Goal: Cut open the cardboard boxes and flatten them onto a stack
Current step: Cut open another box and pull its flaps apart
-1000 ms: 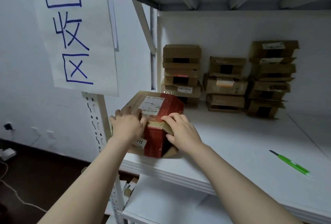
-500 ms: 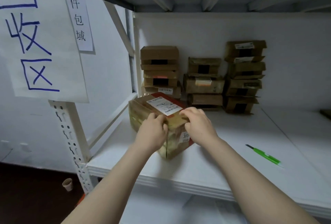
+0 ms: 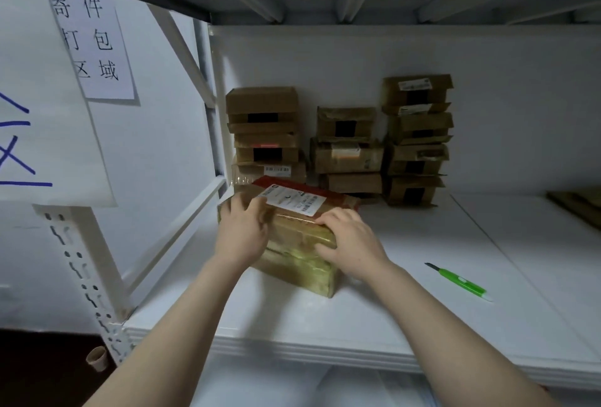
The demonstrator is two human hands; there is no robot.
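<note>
A taped cardboard box (image 3: 300, 252) with a white shipping label and a red top strip rests on the white shelf (image 3: 406, 292), near its left end. My left hand (image 3: 242, 232) lies on the box's left top edge with its fingers spread. My right hand (image 3: 349, 240) holds the box's near right corner, fingers curled over the top edge and thumb on the front face. A green utility knife (image 3: 460, 282) lies on the shelf to the right of the box, apart from both hands.
Three stacks of small cardboard boxes (image 3: 346, 146) stand against the shelf's back wall. Flat cardboard (image 3: 579, 206) shows at the far right edge. Paper signs (image 3: 94, 45) hang on the left upright. A small cup (image 3: 97, 358) sits on the dark floor below.
The box has moved onto the shelf and turned so its long taped side faces me. Both hands shifted with it; the left hand now lies farther toward the box's left end.
</note>
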